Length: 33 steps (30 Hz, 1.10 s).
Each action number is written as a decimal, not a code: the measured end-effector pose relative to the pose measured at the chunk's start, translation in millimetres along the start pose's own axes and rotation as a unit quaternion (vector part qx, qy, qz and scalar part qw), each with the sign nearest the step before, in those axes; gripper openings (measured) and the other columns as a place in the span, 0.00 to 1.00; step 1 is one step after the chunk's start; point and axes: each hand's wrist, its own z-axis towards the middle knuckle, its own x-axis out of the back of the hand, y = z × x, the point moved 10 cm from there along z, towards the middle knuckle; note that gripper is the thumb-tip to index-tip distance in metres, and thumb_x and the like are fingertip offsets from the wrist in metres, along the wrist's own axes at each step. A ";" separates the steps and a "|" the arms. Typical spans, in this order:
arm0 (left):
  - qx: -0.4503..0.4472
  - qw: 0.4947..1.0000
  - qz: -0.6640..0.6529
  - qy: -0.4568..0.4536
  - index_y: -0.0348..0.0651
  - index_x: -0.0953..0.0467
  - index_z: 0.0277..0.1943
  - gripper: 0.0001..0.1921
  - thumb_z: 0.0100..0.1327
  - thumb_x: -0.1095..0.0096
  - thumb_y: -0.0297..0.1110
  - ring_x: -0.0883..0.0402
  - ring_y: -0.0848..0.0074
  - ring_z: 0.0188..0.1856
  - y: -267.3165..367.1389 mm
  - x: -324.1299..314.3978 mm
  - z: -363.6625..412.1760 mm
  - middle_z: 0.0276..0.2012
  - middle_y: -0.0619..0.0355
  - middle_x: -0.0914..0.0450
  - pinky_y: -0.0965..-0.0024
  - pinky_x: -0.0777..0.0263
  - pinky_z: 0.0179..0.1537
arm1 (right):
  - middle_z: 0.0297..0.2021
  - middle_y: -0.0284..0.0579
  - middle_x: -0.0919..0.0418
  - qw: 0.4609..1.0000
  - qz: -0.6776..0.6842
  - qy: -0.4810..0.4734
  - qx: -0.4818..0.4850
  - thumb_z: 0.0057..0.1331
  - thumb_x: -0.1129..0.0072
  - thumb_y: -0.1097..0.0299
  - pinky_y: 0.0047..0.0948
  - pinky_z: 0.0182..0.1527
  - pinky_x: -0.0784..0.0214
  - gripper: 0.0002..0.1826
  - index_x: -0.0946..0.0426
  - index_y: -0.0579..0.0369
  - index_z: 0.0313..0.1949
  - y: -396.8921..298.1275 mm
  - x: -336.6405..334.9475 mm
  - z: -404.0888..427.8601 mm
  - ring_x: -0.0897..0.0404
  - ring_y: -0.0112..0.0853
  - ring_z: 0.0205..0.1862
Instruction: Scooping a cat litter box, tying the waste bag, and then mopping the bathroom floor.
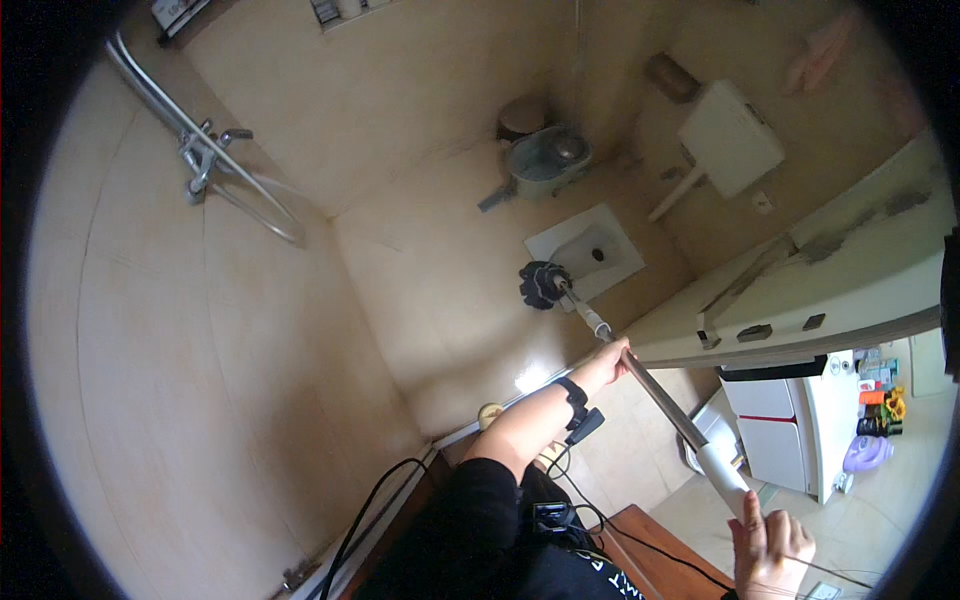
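A mop (670,405) with a metal pole and a white grip slants across the middle and right. My left hand (617,360), with a black strap on the wrist, is closed round the pole below its white collar. My right hand (772,551) holds the end of the white grip, its index finger lying along it. The dark, stringy mop head (544,285) rests at the near left edge of a white squat toilet pan (622,268) in the tiled floor.
Beyond the pan stand a grey bucket (540,176) and a brown bin (523,118). A white cistern (731,139) hangs on the wall. At left is a shower mixer (201,156). A pale door (840,292), a white washing machine (795,427) and a wooden stool or bench (645,555) are at right.
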 end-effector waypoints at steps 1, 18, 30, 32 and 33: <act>-0.007 0.999 0.034 -0.020 0.41 0.36 0.27 0.04 0.53 0.51 0.30 0.28 0.72 0.21 8.6 -10.5 -8.8 0.20 0.59 0.32 0.69 0.26 0.26 | 0.29 0.41 0.27 0.999 0.001 -0.023 -0.035 0.52 0.40 0.65 0.30 0.25 0.35 0.25 0.34 0.42 0.52 5.7 3.4 -4.6 0.28 0.32 0.26; -0.027 0.999 -0.016 0.014 0.33 0.53 0.56 0.28 0.62 0.55 0.44 0.35 0.51 0.50 73.8 89.2 -80.0 0.50 0.48 0.42 0.51 0.39 0.52 | 0.21 0.40 0.27 0.962 0.242 0.083 -0.098 0.47 0.40 0.64 0.28 0.22 0.33 0.13 0.27 0.54 0.32 -10.7 -124.5 33.6 0.25 0.33 0.23; -0.099 0.969 -0.109 -0.199 0.38 0.33 0.27 0.05 0.55 0.50 0.29 0.27 0.70 0.35 124.6 77.5 -175.5 0.27 0.58 0.28 0.65 0.35 0.50 | 0.19 0.40 0.33 0.976 0.204 0.070 0.009 0.52 0.50 0.71 0.25 0.15 0.36 0.13 0.31 0.64 0.37 -75.1 -84.9 56.4 0.28 0.30 0.16; -0.051 0.990 -0.066 -0.111 0.35 0.33 0.31 0.07 0.57 0.52 0.32 0.25 0.65 0.38 111.4 122.9 -149.3 0.30 0.53 0.26 0.62 0.32 0.47 | 0.18 0.41 0.29 0.973 0.227 -0.032 -0.010 0.51 0.48 0.65 0.27 0.16 0.35 0.13 0.31 0.62 0.32 -84.2 -123.2 63.5 0.27 0.32 0.15; -0.024 0.997 -0.050 -0.056 0.35 0.33 0.32 0.09 0.58 0.52 0.33 0.25 0.64 0.38 104.9 150.1 -135.2 0.29 0.52 0.26 0.60 0.31 0.45 | 0.17 0.41 0.27 0.974 0.203 -0.097 0.014 0.54 0.52 0.66 0.27 0.16 0.34 0.10 0.32 0.60 0.30 -99.5 -156.2 68.0 0.26 0.31 0.15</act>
